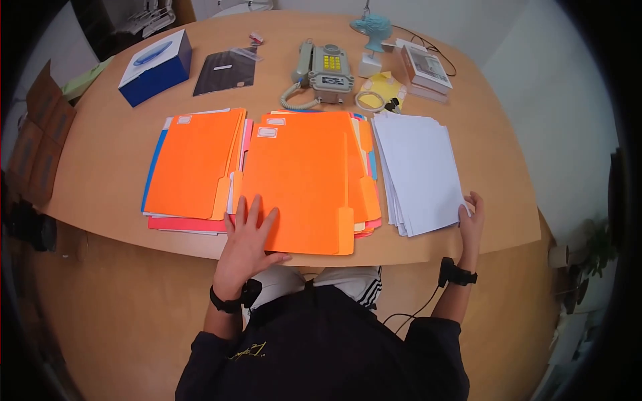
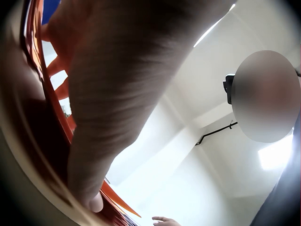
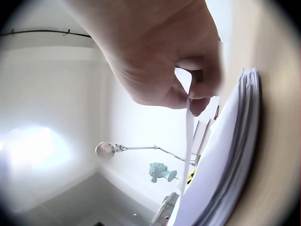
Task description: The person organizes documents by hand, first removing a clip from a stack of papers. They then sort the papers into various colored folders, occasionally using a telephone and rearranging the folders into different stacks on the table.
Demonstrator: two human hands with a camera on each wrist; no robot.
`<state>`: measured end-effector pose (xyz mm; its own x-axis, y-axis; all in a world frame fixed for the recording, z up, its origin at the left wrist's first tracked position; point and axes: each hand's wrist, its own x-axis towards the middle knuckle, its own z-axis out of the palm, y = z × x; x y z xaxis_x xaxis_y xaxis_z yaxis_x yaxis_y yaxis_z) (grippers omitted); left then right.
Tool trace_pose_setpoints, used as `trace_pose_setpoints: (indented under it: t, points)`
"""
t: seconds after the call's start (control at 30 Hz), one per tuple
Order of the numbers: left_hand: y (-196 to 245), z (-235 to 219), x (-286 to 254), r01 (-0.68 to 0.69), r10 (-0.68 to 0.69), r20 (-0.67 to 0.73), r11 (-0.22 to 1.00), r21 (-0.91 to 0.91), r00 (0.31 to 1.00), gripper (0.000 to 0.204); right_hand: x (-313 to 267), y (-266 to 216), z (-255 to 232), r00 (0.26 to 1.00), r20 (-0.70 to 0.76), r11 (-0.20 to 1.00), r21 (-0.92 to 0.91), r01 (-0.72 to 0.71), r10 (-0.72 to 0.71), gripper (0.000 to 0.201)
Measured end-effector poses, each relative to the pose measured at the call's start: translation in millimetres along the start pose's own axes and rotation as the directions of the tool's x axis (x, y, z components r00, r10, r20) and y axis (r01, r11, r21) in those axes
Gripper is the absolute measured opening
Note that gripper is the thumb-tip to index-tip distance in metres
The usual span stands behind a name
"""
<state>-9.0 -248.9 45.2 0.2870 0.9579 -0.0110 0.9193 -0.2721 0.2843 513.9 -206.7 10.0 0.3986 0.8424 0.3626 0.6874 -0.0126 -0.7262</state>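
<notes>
With fingers spread, my left hand [image 1: 246, 244] rests on the lower left edge of an orange folder [image 1: 301, 180], the top one of the middle pile. In the left wrist view its thumb [image 2: 96, 202] lies by the folder's edge. My right hand [image 1: 473, 220] is at the right edge of a stack of white paper [image 1: 421, 174]. Seen from the right wrist, thumb and fingers pinch the edge of a paper sheet [image 3: 188, 127], lifted off the stack below it. A second pile of orange folders [image 1: 194, 167] lies to the left, over blue, white and red ones.
Along the back of the table are a blue and white box [image 1: 157, 67], a black folder [image 1: 227, 70], a grey telephone [image 1: 328, 70], a teal bust [image 1: 374, 30], a tape roll [image 1: 369, 101] and books [image 1: 426, 69]. Cardboard boxes [image 1: 41, 134] stand off the left edge.
</notes>
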Motion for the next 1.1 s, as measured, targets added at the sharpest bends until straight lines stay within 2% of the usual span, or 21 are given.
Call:
trace_pose_setpoints:
  t: [0.03, 0.1, 0.13, 0.2, 0.23, 0.3, 0.33, 0.4, 0.43, 0.5, 0.6, 0.63, 0.8, 0.83, 0.9, 0.97, 1.03, 1.1]
  points:
    - [-3.1, 3.2, -0.2, 0.016, -0.016, -0.003, 1.000, 0.000, 1.000, 0.092, -2.6, -0.6, 1.8, 1.000, 0.013, 1.000, 0.006, 0.008, -0.008, 0.041]
    - [-7.2, 11.5, 2.1, -0.036, 0.029, -0.109, 0.998, -0.056, 0.994, 0.085, -9.1, -6.0, 2.8, 0.999, 0.019, 0.974, -0.226, -0.021, 0.026, 0.043]
    - [-6.9, 12.0, 3.3, -0.030, 0.023, -0.112, 0.998, -0.055, 0.993, 0.085, -12.0, -7.5, 4.8, 0.999, 0.023, 0.975, -0.223, -0.016, 0.022, 0.043]
    - [-2.6, 12.1, 7.8, -0.060, 0.040, -0.162, 0.991, -0.118, 0.986, 0.078, -18.3, -12.2, 4.9, 0.990, 0.079, 0.908, -0.395, 0.137, -0.115, 0.043]
    - [-1.5, 13.7, 11.7, -0.059, 0.039, -0.160, 0.991, -0.122, 0.986, 0.078, -22.5, -15.7, 5.6, 0.990, 0.080, 0.907, -0.399, 0.137, -0.114, 0.043]
    - [0.1, 15.9, 20.7, -0.056, 0.038, -0.158, 0.992, -0.113, 0.987, 0.079, -32.7, -28.5, 10.3, 0.978, 0.033, 0.794, -0.579, 0.186, -0.205, 0.045]
    - [2.5, 14.6, 24.1, -0.055, 0.036, -0.159, 0.992, -0.116, 0.987, 0.079, -38.3, -38.5, 12.0, 0.978, 0.035, 0.793, -0.580, 0.189, -0.207, 0.045]
    - [7.5, 11.5, 30.4, 0.016, -0.028, -0.126, 0.995, -0.097, 0.992, 0.079, -49.9, -60.8, 16.8, 0.918, 0.214, 0.783, -0.479, 0.397, -0.335, 0.049]
    - [7.7, 12.1, 32.7, 0.016, -0.029, -0.131, 0.995, -0.097, 0.991, 0.079, -56.7, -70.0, 22.8, 0.917, 0.212, 0.782, -0.478, 0.400, -0.339, 0.049]
    - [6.5, 14.9, 38.1, 0.045, -0.052, -0.099, 0.997, -0.068, 0.994, 0.081, -69.0, -85.4, 34.1, 0.886, 0.386, 0.827, -0.385, 0.409, -0.258, 0.056]
    - [6.6, 9.8, 44.6, 0.005, -0.011, -0.061, 0.994, -0.109, 0.998, 0.083, -78.9, -93.7, 47.3, 0.862, 0.454, 0.885, -0.276, 0.375, -0.224, 0.061]
    - [4.9, 10.4, 45.7, 0.016, -0.023, -0.069, 0.994, -0.104, 0.997, 0.083, -79.9, -92.4, 50.8, 0.857, 0.457, 0.884, -0.264, 0.385, -0.237, 0.061]
    - [-7.6, 17.2, 55.9, -0.119, 0.110, -0.084, 0.986, -0.116, 0.990, 0.080, -81.1, -86.2, 66.3, 0.877, 0.473, 0.868, -0.399, 0.297, -0.083, 0.067]
    - [-10.9, 19.7, 59.7, -0.163, 0.155, -0.086, 0.981, -0.102, 0.984, 0.080, -81.1, -86.2, 68.6, 0.873, 0.476, 0.868, -0.386, 0.313, -0.104, 0.067]
    - [-13.1, 20.2, 64.4, -0.173, 0.164, -0.101, 0.981, -0.092, 0.981, 0.078, -81.8, -87.0, 72.9, 0.895, 0.444, 0.862, -0.437, 0.256, -0.041, 0.066]
    - [-12.6, 16.6, 66.7, -0.234, 0.222, -0.088, 0.957, -0.172, 0.971, 0.077, -82.6, -91.6, 73.5, 0.897, 0.438, 0.867, -0.424, 0.261, -0.056, 0.065]
    - [-14.3, 19.3, 68.5, -0.250, 0.234, -0.106, 0.954, -0.165, 0.966, 0.076, -84.4, -95.6, 74.2, 0.901, 0.429, 0.871, -0.416, 0.261, -0.065, 0.064]
    - [-13.9, 19.2, 67.6, -0.235, 0.221, -0.095, 0.957, -0.170, 0.971, 0.079, -88.8, -99.9, 76.6, 0.918, 0.337, 0.859, -0.384, 0.337, -0.209, 0.057]
